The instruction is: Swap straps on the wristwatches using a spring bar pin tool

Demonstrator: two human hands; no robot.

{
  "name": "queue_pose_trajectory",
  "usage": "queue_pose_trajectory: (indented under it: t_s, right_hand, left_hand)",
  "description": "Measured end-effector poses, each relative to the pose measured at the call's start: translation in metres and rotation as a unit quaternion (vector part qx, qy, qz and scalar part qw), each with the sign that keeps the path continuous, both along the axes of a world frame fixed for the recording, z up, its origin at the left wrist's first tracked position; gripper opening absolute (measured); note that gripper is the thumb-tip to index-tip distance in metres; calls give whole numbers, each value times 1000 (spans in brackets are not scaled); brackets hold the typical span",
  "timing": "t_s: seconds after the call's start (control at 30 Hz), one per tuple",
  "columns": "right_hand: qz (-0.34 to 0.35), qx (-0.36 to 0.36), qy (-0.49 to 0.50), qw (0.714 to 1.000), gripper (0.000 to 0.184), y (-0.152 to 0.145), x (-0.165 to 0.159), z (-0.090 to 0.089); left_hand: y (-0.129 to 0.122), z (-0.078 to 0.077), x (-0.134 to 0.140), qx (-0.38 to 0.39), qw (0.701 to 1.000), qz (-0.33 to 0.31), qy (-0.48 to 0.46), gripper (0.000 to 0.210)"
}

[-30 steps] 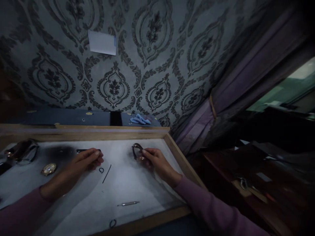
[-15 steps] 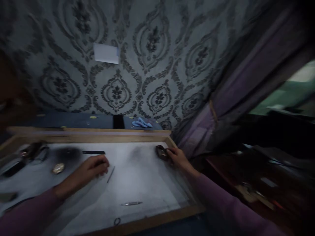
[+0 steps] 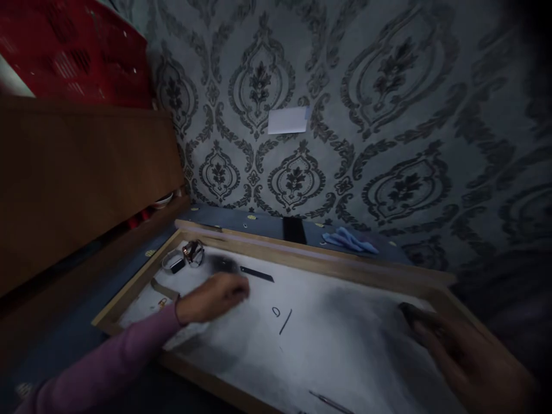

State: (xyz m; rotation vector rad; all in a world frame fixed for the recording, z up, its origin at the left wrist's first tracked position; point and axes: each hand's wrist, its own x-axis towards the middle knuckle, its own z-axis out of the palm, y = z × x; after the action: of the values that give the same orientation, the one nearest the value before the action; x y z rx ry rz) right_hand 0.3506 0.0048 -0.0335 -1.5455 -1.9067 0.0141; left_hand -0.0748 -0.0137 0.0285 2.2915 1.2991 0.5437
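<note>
The person's hands are well apart over a wooden tray [image 3: 310, 248] with a white lining. The right hand [image 3: 470, 351], near the tray's right end, pinches a dark watch-like object [image 3: 409, 315] between thumb and fingers; blur hides its details. The left hand [image 3: 213, 299] is loosely curled over the left half, just short of a flat black strip [image 3: 257, 273], and whether anything sits inside its fingers cannot be told. The likeliest mishap on the right is a slip: the object sticks out past the fingertips, so a loosened pinch could drop it, and a low swing could knock it on the wooden rim. Between the hands, a small black loop [image 3: 276, 311] and a thin dark rod [image 3: 285, 322] lie loose; a sideways sweep of the left hand could scatter them, and the dim light would make them hard to find. The purple sleeve [image 3: 129, 351] runs close by a gold-coloured piece [image 3: 162, 303] and an olive strap [image 3: 164, 288], and could drag either if the forearm drops. A slim metal tool [image 3: 330, 401], partly cut off by the view's lower edge, might roll if the tray is bumped.
</note>
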Motion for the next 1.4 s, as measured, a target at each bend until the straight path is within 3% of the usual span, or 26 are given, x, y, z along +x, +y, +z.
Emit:
queue_pose_trajectory:
  t_s: [0.17,0.33,0.43,0.6,0.8,1.0,1.13,1.23,1.33,1.4]
  right_hand:
    - [169,-91,85,978,25,-1,-89,24]
    - [265,-84,92,956,28,-3,-160,23]
    - [298,-70,74,949,28,-8,-166,11]
    - [312,-53,33,948,24,-8,-143,-8]
    - [308,-25,25,951,24,-2,-137,-11]
    - [319,-19,33,947,26,1,-140,-12]
    - [319,-50,54,945,26,-1,-142,-9]
    - [321,-93,115,936,27,-9,-150,4]
    - [306,-247,240,888,31,-19,-162,19]
    - [305,-342,354,815,37,-22,-168,26]
  left_hand:
    - [31,6,-80,75,979,182,50,19]
    - [30,2,-105,102,970,197,98,16]
    - [28,-7,-105,101,970,183,126,8]
    - [31,-22,-106,88,971,180,128,11]
    - [31,-16,-108,70,984,164,26,7]
    - [14,0,-95,17,985,130,-111,20]
    - [-6,5,-76,-30,960,158,-227,20]
    - [-21,8,-48,-12,968,124,-216,15]
    - [-32,10,-4,76,990,36,-115,10]
    - [-36,6,29,148,989,-20,-9,13]
